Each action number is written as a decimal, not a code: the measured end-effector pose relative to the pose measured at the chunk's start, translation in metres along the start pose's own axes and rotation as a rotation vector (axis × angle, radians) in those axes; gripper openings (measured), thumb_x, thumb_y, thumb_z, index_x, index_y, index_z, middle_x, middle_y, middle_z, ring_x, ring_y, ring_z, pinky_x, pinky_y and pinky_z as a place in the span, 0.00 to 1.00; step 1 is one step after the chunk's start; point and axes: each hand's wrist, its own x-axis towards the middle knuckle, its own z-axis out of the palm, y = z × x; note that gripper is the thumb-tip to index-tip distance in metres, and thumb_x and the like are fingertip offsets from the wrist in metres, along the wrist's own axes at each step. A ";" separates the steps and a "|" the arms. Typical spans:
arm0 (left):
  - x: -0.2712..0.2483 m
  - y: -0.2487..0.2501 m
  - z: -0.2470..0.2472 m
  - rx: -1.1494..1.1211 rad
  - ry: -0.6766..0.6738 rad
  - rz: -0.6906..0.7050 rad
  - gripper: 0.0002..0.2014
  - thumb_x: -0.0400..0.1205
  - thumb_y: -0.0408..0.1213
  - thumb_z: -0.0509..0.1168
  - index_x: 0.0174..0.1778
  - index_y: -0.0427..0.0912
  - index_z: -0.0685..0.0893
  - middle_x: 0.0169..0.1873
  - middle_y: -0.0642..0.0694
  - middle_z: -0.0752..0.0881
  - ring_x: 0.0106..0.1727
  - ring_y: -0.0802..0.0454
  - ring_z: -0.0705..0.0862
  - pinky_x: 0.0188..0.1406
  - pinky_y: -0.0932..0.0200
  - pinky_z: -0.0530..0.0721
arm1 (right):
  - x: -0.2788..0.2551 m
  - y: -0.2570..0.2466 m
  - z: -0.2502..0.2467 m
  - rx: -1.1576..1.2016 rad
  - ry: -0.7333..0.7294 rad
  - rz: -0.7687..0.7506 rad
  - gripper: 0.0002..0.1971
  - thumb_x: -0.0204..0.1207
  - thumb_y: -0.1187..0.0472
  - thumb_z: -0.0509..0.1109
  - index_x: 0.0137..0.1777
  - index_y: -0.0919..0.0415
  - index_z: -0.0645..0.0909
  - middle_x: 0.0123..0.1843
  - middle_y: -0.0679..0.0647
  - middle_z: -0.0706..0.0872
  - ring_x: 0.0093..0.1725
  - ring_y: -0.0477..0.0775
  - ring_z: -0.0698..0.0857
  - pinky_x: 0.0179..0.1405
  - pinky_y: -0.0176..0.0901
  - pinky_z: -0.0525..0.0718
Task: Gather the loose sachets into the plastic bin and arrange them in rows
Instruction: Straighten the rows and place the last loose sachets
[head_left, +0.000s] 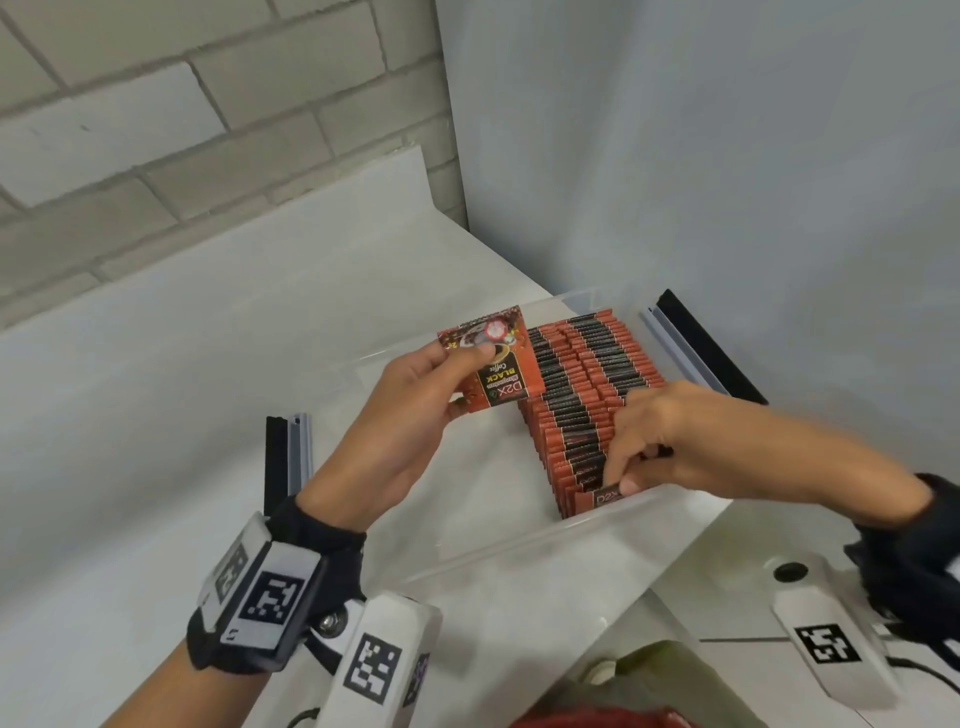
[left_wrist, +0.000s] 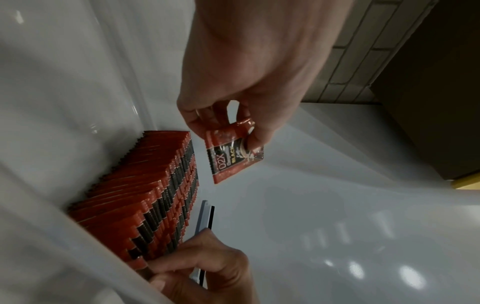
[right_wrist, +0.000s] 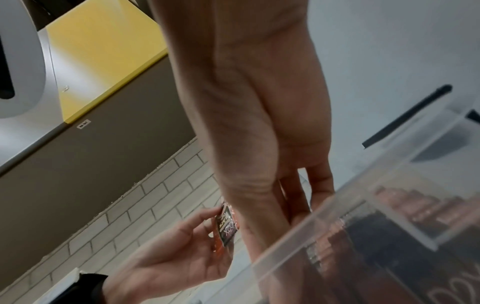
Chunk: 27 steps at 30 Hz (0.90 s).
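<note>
Left hand (head_left: 410, 410) raised over the left part of the clear rectangular plastic bin (head_left: 524, 540), grip closed on one loose red-and-black square coffee sachet (head_left: 493, 358), thumb on the printed face, fingers behind; sachet held upright, clear of the bin floor, print reading upside down from the head view, just beside the packed rows

From the left wrist view, same sachet (left_wrist: 233, 154) pinched near its top corner, hanging free above the pale bin floor

From the right wrist view, sachet (right_wrist: 225, 226) seen edge-on in the left hand (right_wrist: 179, 261), beyond the bin's clear wall (right_wrist: 337, 216)

Right hand (head_left: 670, 441) reaching down into the near right end of the bin, fingers curled, thumb and fingertips pinching the top edge of the nearest standing sachet with D2X lettering (head_left: 602, 496), close against the near wall; in the left wrist view, right hand (left_wrist: 207, 267) at the near end of the rows

Rows of red-and-black sachets standing on edge (head_left: 587, 395) filling the right part of the bin from far wall to near wall, packed tight, tops forming alternating red and black stripes; same rows (left_wrist: 145, 197) against the bin wall in the left wrist view

Left part of the bin floor bare

Bin resting on a white counter (head_left: 182, 395) in a corner, grey brick wall (head_left: 156, 130) at the far left, plain pale wall (head_left: 727, 156) to the right

Black-and-grey strips (head_left: 288, 457) lying beside the bin on the left, another (head_left: 696, 343) on the right

Black wrist straps carrying white marker blocks (head_left: 265, 592) on both wrists
</note>
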 end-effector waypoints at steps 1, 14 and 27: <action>0.000 -0.001 -0.001 0.009 -0.003 -0.003 0.07 0.82 0.38 0.65 0.51 0.42 0.87 0.44 0.50 0.91 0.44 0.61 0.87 0.51 0.60 0.81 | 0.001 -0.002 -0.001 0.009 -0.004 0.014 0.08 0.74 0.60 0.76 0.45 0.42 0.87 0.37 0.31 0.80 0.48 0.27 0.78 0.45 0.19 0.72; 0.002 -0.003 -0.002 -0.089 -0.043 -0.026 0.12 0.77 0.26 0.68 0.56 0.35 0.85 0.47 0.42 0.91 0.46 0.53 0.90 0.46 0.63 0.87 | 0.005 0.005 -0.010 0.140 -0.050 0.057 0.06 0.72 0.61 0.78 0.43 0.46 0.91 0.36 0.31 0.86 0.43 0.35 0.85 0.42 0.22 0.76; -0.001 -0.003 0.004 -0.097 -0.097 -0.048 0.09 0.75 0.29 0.70 0.50 0.34 0.83 0.45 0.40 0.91 0.47 0.49 0.90 0.47 0.59 0.88 | 0.027 -0.020 -0.020 0.850 0.456 0.229 0.09 0.74 0.60 0.74 0.54 0.56 0.87 0.43 0.51 0.93 0.47 0.45 0.90 0.54 0.36 0.82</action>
